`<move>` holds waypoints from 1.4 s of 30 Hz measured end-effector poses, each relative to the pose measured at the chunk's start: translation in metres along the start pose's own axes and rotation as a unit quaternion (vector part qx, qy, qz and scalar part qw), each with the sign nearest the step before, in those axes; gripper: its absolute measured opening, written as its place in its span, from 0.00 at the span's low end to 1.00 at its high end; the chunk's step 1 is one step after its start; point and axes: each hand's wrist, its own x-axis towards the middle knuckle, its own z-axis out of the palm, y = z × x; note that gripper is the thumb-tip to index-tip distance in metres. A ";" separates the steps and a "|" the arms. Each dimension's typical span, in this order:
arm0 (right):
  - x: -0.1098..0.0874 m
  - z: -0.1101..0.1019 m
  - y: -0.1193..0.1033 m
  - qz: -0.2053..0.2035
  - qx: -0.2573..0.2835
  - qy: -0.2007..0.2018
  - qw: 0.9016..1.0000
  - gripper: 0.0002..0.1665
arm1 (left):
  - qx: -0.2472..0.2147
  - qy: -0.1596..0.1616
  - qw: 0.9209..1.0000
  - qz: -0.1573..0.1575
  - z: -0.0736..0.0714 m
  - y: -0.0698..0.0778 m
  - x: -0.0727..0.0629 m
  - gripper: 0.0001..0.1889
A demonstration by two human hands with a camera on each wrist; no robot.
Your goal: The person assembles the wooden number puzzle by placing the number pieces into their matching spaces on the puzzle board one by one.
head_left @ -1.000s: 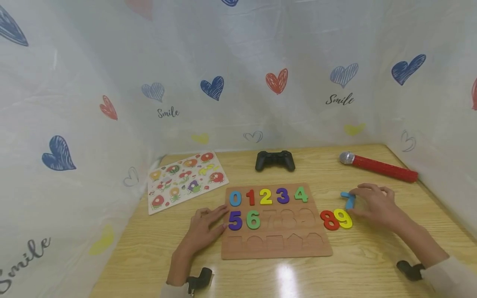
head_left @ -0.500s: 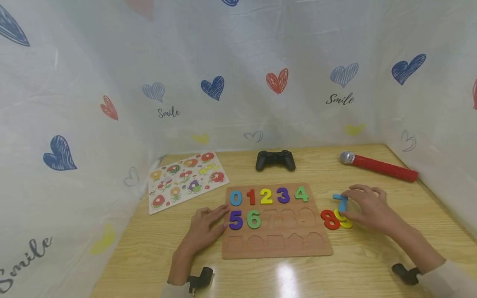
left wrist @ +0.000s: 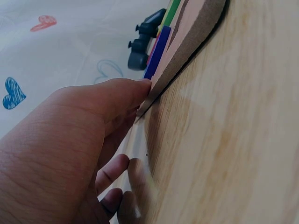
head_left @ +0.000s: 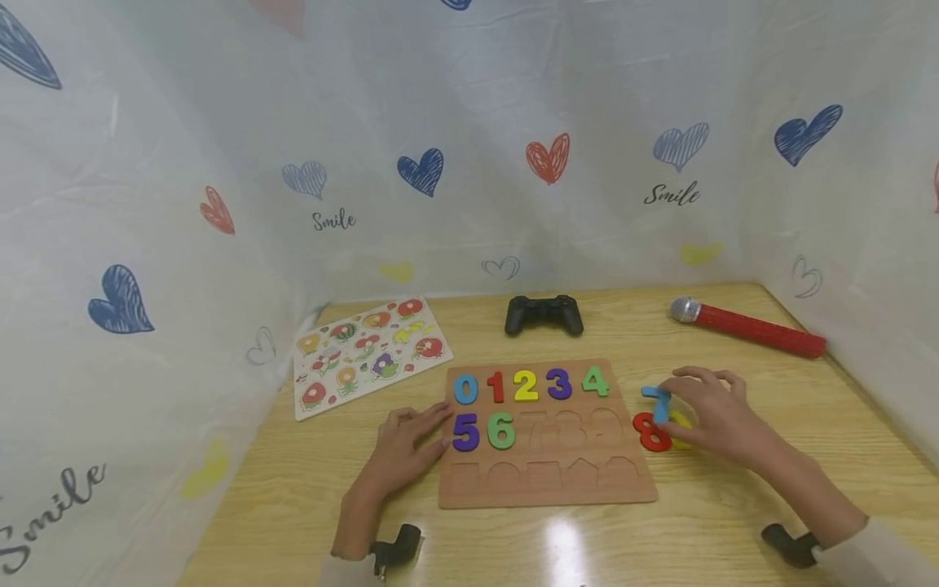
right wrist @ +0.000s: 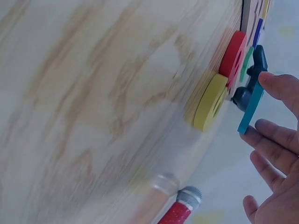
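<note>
Between the thumb and fingers of my right hand (head_left: 715,414), a blue wooden number 7 (head_left: 662,406) is pinched and held up off the table. The right wrist view shows the 7 (right wrist: 252,105) edge-on, clear of the tabletop. Below it lie a red number 8 (head_left: 649,430) and a yellow number 9 (head_left: 682,420), the 9 partly hidden by the hand. My left hand (head_left: 403,448) rests at the left edge of the wooden number board (head_left: 543,481), thumb and index finger touching it. The board bears 0 to 6; the 7, 8, 9 and shape recesses are bare.
A fruit puzzle board (head_left: 333,399) lies at the back left. Behind the number board sits a black game controller (head_left: 544,315), and a red microphone (head_left: 756,328) lies at the back right. A heart-printed curtain (head_left: 469,106) surrounds the table.
My right hand has carried the blue 7 leftward, from right of the 9 to above the 8 and 9. The left hand stays in place at the board.
</note>
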 end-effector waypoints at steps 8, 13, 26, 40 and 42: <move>0.001 0.005 -0.010 -0.013 0.013 0.001 1.000 0.27 | 0.004 -0.010 1.000 0.006 -0.001 0.000 0.000 0.27; 0.002 0.008 -0.018 -0.022 0.012 -0.005 1.000 0.26 | 0.002 -0.012 1.000 0.002 -0.002 0.000 0.000 0.27; 0.008 0.018 -0.035 -0.044 0.015 -0.004 0.999 0.26 | 0.002 -0.005 1.000 0.008 -0.002 0.001 0.000 0.26; 0.013 0.027 -0.048 -0.059 0.024 -0.002 0.998 0.22 | -0.004 -0.007 1.000 0.001 -0.003 0.002 -0.001 0.26; 0.014 0.028 -0.050 -0.064 0.026 -0.003 0.998 0.22 | -0.004 -0.006 1.000 0.000 -0.003 0.001 -0.001 0.26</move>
